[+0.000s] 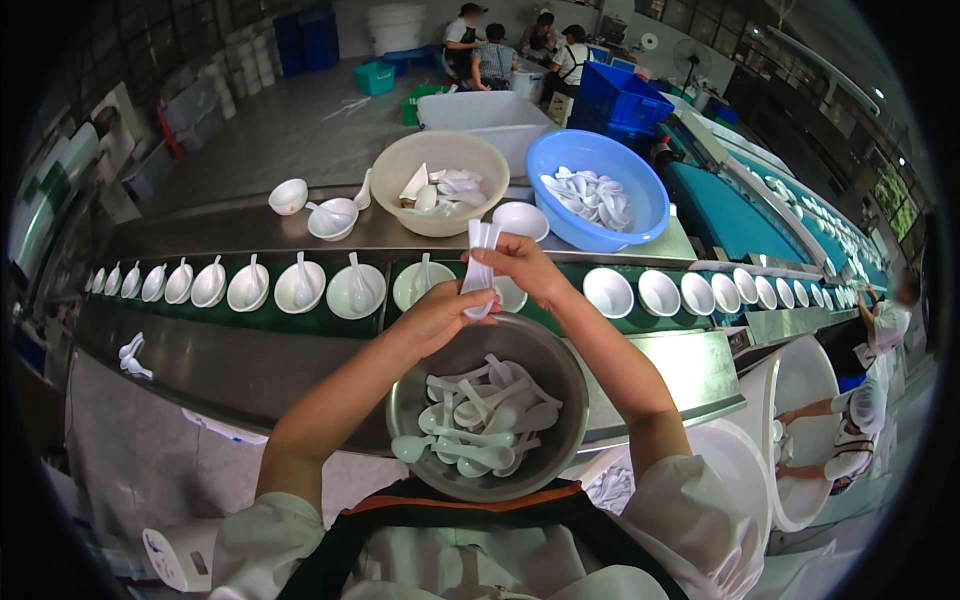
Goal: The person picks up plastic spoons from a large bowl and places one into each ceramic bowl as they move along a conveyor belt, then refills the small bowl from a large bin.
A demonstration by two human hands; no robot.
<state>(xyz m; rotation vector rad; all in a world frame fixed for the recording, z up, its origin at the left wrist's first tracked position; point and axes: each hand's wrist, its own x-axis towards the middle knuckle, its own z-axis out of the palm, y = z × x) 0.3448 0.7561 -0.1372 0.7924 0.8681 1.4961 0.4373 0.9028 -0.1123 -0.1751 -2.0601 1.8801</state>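
The person's left hand (445, 312) is curled round the lower part of a small bunch of glossy white spoons (481, 268), its fingers bent in against them. The right hand (518, 263) meets it from the other side, thumb and fingertips pinched on the upper part — both grips are closed on the bunch, with hardly any gap. The spoons lie nearly parallel and close together, their pale ends fanning slightly at the top; the fingers hide some of them, so I cannot tell how many there are. They are held above the green belt (230, 319), just beyond the rim of a round grey metal basin (572, 400) heaped with more white spoons. Around the hands, from the left, a line of white bowls with spoons (301, 287) runs along the belt. On the steel ledge behind stands a round beige plastic basin (440, 147) holding white pieces; a small white bowl (521, 221) sits just beyond the hands, and a round light-blue plastic basin (652, 212) of white spoons comes next. Farther right, plain white bowls (658, 293) continue the line — no spoon handles rise from them.
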